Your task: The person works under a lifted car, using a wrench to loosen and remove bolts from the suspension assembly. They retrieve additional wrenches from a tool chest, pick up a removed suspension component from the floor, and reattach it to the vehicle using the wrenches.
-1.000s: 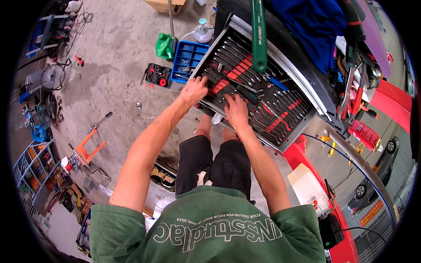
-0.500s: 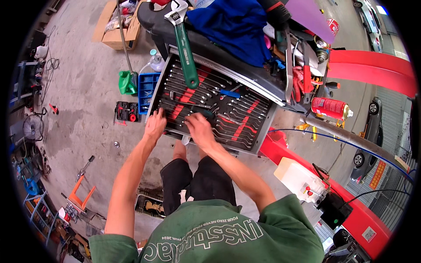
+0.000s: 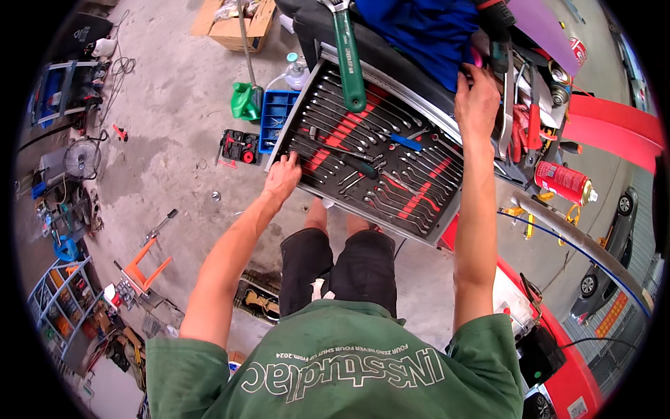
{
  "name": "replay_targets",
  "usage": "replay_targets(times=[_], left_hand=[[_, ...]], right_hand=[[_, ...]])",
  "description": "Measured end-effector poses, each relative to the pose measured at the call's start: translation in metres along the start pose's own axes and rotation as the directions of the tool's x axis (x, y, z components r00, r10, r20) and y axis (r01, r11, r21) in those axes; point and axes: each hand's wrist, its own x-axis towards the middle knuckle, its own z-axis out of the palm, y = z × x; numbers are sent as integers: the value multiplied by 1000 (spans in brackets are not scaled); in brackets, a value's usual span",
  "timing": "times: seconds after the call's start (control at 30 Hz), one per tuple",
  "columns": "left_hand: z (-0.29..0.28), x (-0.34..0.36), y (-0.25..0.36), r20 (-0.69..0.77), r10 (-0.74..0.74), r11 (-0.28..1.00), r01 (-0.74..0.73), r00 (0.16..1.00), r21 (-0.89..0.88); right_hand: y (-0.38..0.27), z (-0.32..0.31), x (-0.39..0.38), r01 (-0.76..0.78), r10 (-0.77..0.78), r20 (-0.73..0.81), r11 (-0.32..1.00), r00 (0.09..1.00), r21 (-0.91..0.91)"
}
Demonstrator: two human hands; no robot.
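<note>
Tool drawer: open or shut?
Open: the drawer juts from the cabinet, its rows of wrenches exposed, with the left hand at its near left corner.

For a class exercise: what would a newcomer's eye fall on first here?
First, the open drawer of wrenches at upper middle, the left hand at its near-left corner. Next, the big green-handled wrench over the drawer's far edge, and the blue cloth on the black cabinet, beside the right hand.
</note>
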Motion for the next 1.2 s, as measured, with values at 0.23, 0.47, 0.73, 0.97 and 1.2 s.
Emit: replay_targets(times=[0.23, 0.47, 0.73, 0.97, 1.2], left_hand=[[-1, -12, 6, 25, -68, 998, 68, 997, -7], [3, -16, 14, -12, -102, 994, 102, 995, -50], [-4, -16, 12, 13, -145, 987, 146, 989, -74], [0, -18, 18, 5, -150, 987, 150, 989, -56], [5, -26, 20, -49, -127, 992, 125, 991, -32]], right_hand=[[-52, -11, -29, 0, 13, -204, 998, 979, 61], [-83, 93, -221, 13, -100, 630, 990, 770, 142], [-95, 152, -243, 236, -120, 565, 962, 816, -137], [-64, 148, -262, 280, -251, 550, 959, 797, 32], [3, 62, -279, -270, 278, 507, 958, 816, -91]])
